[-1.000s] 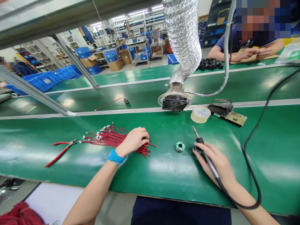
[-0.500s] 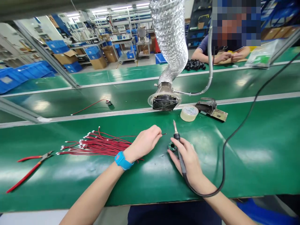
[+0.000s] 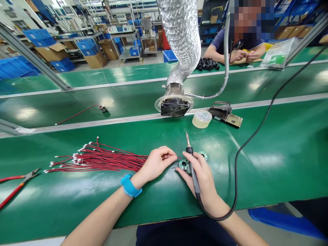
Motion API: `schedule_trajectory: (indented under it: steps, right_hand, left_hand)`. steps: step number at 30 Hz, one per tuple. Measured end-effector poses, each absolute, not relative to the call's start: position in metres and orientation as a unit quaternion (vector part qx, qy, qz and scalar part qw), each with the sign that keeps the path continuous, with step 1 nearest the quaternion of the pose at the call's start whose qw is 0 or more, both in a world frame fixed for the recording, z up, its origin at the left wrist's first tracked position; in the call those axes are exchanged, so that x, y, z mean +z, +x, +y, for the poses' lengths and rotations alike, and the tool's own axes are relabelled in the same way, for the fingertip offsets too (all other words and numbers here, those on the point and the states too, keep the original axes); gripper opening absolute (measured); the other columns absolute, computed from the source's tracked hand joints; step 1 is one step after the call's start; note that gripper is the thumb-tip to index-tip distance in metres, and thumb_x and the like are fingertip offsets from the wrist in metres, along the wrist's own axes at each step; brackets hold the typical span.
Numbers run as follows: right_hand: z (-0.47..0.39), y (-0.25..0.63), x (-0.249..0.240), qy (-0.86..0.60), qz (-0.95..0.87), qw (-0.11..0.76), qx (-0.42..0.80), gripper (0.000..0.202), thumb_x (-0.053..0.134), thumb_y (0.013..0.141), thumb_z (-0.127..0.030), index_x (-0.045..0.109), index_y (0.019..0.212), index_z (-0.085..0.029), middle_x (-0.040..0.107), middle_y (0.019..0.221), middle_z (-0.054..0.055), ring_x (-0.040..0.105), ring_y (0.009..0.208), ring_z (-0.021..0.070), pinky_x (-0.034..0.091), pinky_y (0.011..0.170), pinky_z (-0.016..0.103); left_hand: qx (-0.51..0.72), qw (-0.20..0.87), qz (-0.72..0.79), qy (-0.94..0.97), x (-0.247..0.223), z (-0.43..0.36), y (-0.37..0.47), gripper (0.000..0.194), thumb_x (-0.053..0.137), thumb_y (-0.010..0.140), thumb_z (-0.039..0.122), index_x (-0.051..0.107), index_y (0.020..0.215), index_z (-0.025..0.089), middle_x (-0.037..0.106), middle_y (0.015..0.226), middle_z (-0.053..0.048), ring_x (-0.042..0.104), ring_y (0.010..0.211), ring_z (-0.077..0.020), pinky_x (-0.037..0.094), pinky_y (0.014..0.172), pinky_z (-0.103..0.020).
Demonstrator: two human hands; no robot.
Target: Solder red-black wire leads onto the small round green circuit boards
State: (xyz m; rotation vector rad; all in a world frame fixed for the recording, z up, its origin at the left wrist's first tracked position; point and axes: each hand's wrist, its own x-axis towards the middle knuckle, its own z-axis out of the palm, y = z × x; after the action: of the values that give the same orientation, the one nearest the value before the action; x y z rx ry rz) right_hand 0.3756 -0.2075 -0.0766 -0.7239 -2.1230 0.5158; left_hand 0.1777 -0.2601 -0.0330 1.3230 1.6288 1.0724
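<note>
My left hand (image 3: 159, 163), with a blue wristband, pinches a thin red-and-black wire (image 3: 178, 157) whose end sticks out past the fingertips toward a small round green circuit board (image 3: 183, 164). In my right hand (image 3: 205, 179) a soldering iron (image 3: 195, 177) is held with its tip pointing up and away. My right thumb and fingers are spread around the board, and I cannot tell whether they touch it. A second round board (image 3: 203, 155) lies just behind the right fingers. Left of my left hand lies a bundle of red wires (image 3: 102, 160) with white connectors.
Red-handled pliers (image 3: 17, 186) lie at far left. A fume extractor fan (image 3: 175, 107) hangs ahead, beside a tape roll (image 3: 202, 119) and a metal-and-black device (image 3: 225, 114). The iron's black cable (image 3: 236, 171) loops on the right. Another person (image 3: 238, 51) sits across the bench.
My left hand has come down nearer the board, bringing the wire end close to it. More of both boards shows beside my right hand. The whole view has shifted.
</note>
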Motion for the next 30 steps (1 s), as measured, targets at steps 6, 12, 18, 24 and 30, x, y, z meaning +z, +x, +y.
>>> schedule_trajectory:
  steps: [6,12,18,24,30]
  right_hand:
    - [-0.21,0.387,-0.081,-0.269,-0.836,0.39,0.276,0.061,0.068,0.099,-0.023,0.048,0.156,-0.033,0.06,0.142,0.011,0.063,0.132,0.0285,0.064,0.103,0.042]
    - [-0.216,0.379,-0.082,-0.294,-0.816,0.412,0.281,0.063,0.071,0.098,-0.024,0.048,0.155,-0.035,0.059,0.132,0.012,0.07,0.114,0.0272,0.065,0.096,0.043]
    - [-0.221,0.393,-0.069,-0.312,-0.785,0.459,0.277,0.053,0.072,0.099,-0.024,0.056,0.149,-0.031,0.064,0.122,0.01,0.072,0.095,0.0219,0.066,0.088,0.039]
    - [-0.231,0.436,-0.071,-0.383,-0.697,0.519,0.312,0.017,0.06,0.102,-0.018,0.075,0.111,-0.021,0.075,0.093,0.005,0.068,0.065,0.0147,0.059,0.061,0.028]
    - [-0.233,0.441,-0.076,-0.368,-0.604,0.543,0.453,0.023,0.055,0.106,-0.024,0.076,0.098,-0.02,0.059,0.06,-0.003,0.053,0.045,0.0099,0.042,0.043,0.022]
  left_hand:
    - [0.436,0.382,0.644,0.499,-0.035,-0.262,0.187,0.02,0.067,0.095,0.034,0.07,0.086,0.016,0.069,0.086,-0.003,0.062,0.076,-0.015,0.048,0.069,-0.026]
    - [0.451,0.357,0.645,0.504,-0.037,-0.269,0.202,0.017,0.065,0.097,0.03,0.068,0.086,0.017,0.065,0.088,-0.003,0.06,0.075,-0.0136,0.048,0.068,-0.025]
    - [0.44,0.295,0.656,0.537,-0.037,-0.278,0.211,0.017,0.064,0.1,0.027,0.073,0.088,0.019,0.06,0.086,-0.003,0.055,0.074,-0.0132,0.042,0.063,-0.025]
    - [0.449,0.214,0.65,0.575,-0.04,-0.276,0.226,0.011,0.066,0.094,0.014,0.064,0.084,0.018,0.059,0.101,-0.005,0.057,0.08,-0.0128,0.045,0.066,-0.025]
    - [0.451,0.166,0.639,0.6,-0.044,-0.275,0.234,0.016,0.065,0.093,0.007,0.06,0.084,0.019,0.062,0.092,-0.002,0.06,0.084,-0.0132,0.047,0.072,-0.024]
